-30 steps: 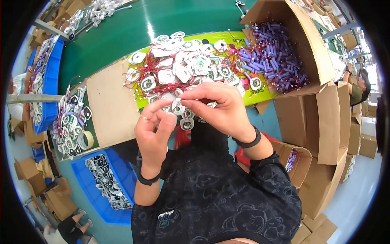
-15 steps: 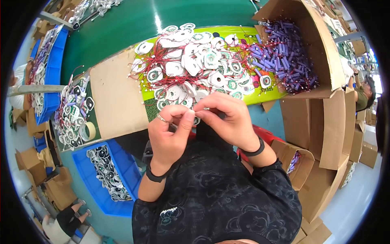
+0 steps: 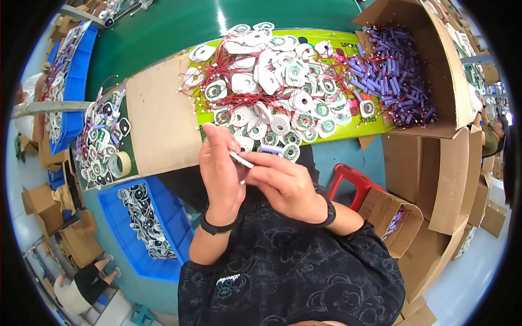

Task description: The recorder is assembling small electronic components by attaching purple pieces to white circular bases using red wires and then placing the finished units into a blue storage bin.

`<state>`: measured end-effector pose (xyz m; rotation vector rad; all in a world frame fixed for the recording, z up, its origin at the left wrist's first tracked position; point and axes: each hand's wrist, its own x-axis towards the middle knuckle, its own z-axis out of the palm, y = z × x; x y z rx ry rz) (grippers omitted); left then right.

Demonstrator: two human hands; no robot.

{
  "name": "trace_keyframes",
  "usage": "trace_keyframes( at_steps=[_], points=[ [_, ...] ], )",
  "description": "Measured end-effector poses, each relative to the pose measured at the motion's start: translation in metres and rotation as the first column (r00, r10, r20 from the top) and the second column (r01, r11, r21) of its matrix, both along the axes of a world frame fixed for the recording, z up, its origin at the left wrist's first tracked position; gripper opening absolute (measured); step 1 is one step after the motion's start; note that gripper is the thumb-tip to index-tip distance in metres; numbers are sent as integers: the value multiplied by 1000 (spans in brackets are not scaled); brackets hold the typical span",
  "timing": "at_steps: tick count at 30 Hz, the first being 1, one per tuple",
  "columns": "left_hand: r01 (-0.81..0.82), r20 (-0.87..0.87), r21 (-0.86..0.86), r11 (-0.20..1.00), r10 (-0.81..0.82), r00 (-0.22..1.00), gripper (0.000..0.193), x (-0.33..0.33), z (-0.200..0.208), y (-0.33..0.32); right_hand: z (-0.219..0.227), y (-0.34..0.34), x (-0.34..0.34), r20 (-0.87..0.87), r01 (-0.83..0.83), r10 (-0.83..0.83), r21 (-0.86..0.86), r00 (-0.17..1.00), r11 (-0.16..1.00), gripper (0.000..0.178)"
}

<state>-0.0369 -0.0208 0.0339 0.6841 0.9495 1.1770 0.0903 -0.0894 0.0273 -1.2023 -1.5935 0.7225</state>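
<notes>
Head view, single fisheye: looks steeply down from close above the hands (image 3: 255,174), facing the far green table (image 3: 179,27); edges bend.

The person wears a black short-sleeved shirt (image 3: 283,271) with faint dark cartoon bear prints and a small white emblem. A black band circles each wrist, left wristband (image 3: 217,227) and right wristband (image 3: 330,213).

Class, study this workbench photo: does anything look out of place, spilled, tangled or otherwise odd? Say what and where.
The white discs on the green mat lie in a loose heap, their red wires tangled, not sorted. Some purple cylinders spill from the cardboard box onto the mat.
</notes>
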Motion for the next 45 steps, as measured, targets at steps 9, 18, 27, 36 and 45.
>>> trace_keyframes(
  at_steps=[9, 18, 27, 36, 45],
  points=[
    [310, 17, -1, 951, -310, 950, 35, -3, -12, -10, 0, 20, 25, -206, 257, -303, -221, 931, 941, 10],
    [147, 32, -112, 983, -145, 989, 36, -6, -15, 5, 5, 31, 27, -20, 302, -302, -12, 953, 953, 11],
    [135, -41, -70, 988, -138, 990, 40, -6, -16, 0, 2, 38, 21, 8, 296, -298, 74, 955, 952, 12],
    [147, -232, 8, 989, -141, 962, 39, -13, -22, 1, 12, 47, 29, 132, 198, -186, -83, 974, 977, 12],
    [82, -79, -53, 995, -86, 993, 37, -8, -18, 2, 6, 50, 15, 49, 243, -241, -49, 969, 969, 9]
  ],
)
